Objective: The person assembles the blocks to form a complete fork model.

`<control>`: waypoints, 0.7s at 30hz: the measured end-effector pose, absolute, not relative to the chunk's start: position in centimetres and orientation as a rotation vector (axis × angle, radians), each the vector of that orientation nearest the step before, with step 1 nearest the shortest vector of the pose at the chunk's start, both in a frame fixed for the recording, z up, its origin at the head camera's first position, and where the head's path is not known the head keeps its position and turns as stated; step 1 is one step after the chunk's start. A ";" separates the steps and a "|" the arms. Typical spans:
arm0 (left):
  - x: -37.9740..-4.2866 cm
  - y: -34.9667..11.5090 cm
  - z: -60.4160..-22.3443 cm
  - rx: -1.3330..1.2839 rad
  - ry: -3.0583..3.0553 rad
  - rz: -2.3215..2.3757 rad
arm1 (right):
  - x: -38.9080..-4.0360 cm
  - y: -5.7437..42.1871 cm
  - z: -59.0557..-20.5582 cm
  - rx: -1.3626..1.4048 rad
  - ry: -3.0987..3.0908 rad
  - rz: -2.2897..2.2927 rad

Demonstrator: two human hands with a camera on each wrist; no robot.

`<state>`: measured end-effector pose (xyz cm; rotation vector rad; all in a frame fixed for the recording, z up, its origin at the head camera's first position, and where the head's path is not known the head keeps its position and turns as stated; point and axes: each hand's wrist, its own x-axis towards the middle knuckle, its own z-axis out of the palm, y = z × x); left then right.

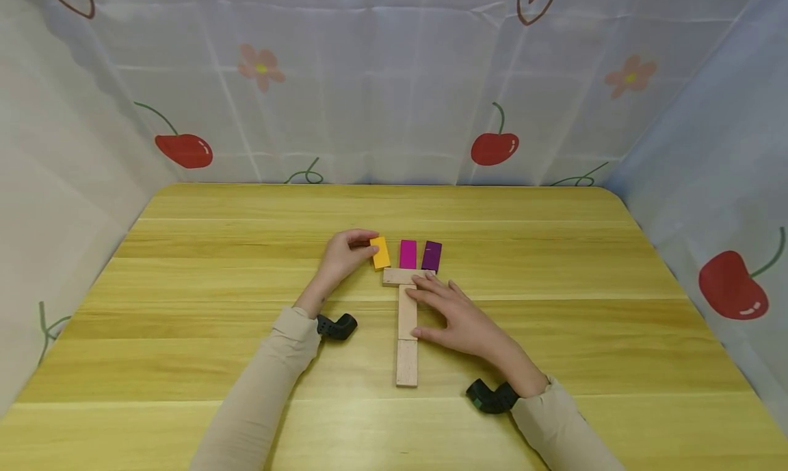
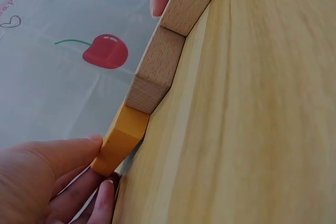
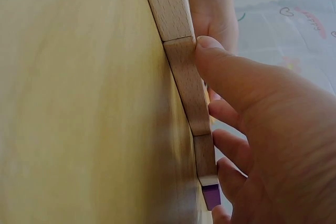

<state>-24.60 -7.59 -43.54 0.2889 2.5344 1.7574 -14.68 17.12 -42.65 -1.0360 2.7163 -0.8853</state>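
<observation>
My left hand [image 1: 343, 258] pinches a yellow wooden block [image 1: 382, 253] between thumb and fingers. One end of that block meets the left part of a plain wooden block [image 1: 397, 277] lying crosswise. Magenta [image 1: 408, 253] and purple [image 1: 432, 255] blocks lie beyond the crosswise block, side by side with a gap between them. Below it, two more plain blocks run end to end toward me, an upper one [image 1: 406, 312] and a lower one [image 1: 407, 365], forming a T. My right hand [image 1: 462, 319] rests its spread fingertips on the crosswise and upper blocks, its thumb at the upper block's near end.
All blocks lie flat on a wood-grain table [image 1: 185, 266]. A printed curtain [image 1: 369, 88] stands behind the table's far edge and along both sides. Black wrist devices sit at the left cuff [image 1: 337, 327] and the right cuff [image 1: 491, 397].
</observation>
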 end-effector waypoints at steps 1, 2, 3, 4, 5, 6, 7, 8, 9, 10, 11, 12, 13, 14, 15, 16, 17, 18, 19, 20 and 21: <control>-24.6 -7.6 -43.5 0.290 2.538 1.754 | -14.7 17.1 -42.6 -1.040 2.718 -0.885; -24.6 -7.5 -43.5 0.294 2.539 1.753 | -14.7 17.1 -42.6 -1.043 2.720 -0.886; -24.6 -7.5 -43.5 0.300 2.542 1.751 | -14.7 17.1 -42.6 -1.046 2.722 -0.886; -24.6 -7.5 -43.5 0.302 2.540 1.753 | -14.7 17.2 -42.6 -1.049 2.722 -0.888; -24.6 -7.5 -43.5 0.310 2.540 1.754 | -14.7 17.2 -42.6 -1.052 2.722 -0.890; -24.6 -7.5 -43.5 0.317 2.540 1.755 | -14.7 17.2 -42.6 -1.054 2.723 -0.889; -24.6 -7.5 -43.5 0.326 2.541 1.755 | -14.7 17.2 -42.6 -1.054 2.723 -0.890; -24.6 -7.6 -43.5 0.332 2.538 1.756 | -14.7 17.2 -42.6 -1.052 2.723 -0.891; -24.6 -7.6 -43.6 0.341 2.538 1.755 | -14.7 17.2 -42.6 -1.051 2.723 -0.890; -24.6 -7.6 -43.6 0.344 2.535 1.758 | -14.7 17.2 -42.6 -1.050 2.722 -0.890; -24.6 -7.6 -43.6 0.349 2.535 1.755 | -14.7 17.2 -42.6 -1.048 2.721 -0.889; -24.6 -7.6 -43.7 0.351 2.533 1.754 | -14.7 17.2 -42.6 -1.045 2.721 -0.889; -24.6 -7.6 -43.7 0.352 2.532 1.753 | -14.7 17.2 -42.6 -1.043 2.720 -0.889; -24.6 -7.6 -43.7 0.352 2.529 1.754 | -14.7 17.2 -42.6 -1.042 2.720 -0.888; -24.6 -7.6 -43.7 0.351 2.525 1.756 | -14.7 17.2 -42.6 -1.041 2.719 -0.887; -24.5 -7.7 -43.7 0.348 2.520 1.759 | -14.7 17.2 -42.6 -1.041 2.717 -0.886; -24.5 -7.7 -43.7 0.347 2.516 1.761 | -14.7 17.2 -42.6 -1.041 2.716 -0.886; -24.5 -7.7 -43.7 0.344 2.509 1.767 | -14.6 17.1 -42.7 -1.041 2.717 -0.885; -24.5 -7.7 -43.7 0.344 2.507 1.768 | -14.6 17.1 -42.7 -1.040 2.716 -0.885; -24.5 -7.7 -43.7 0.342 2.503 1.771 | -14.6 17.1 -42.7 -1.040 2.715 -0.886; -24.5 -7.7 -43.8 0.342 2.500 1.773 | -14.7 17.1 -42.7 -1.039 2.715 -0.886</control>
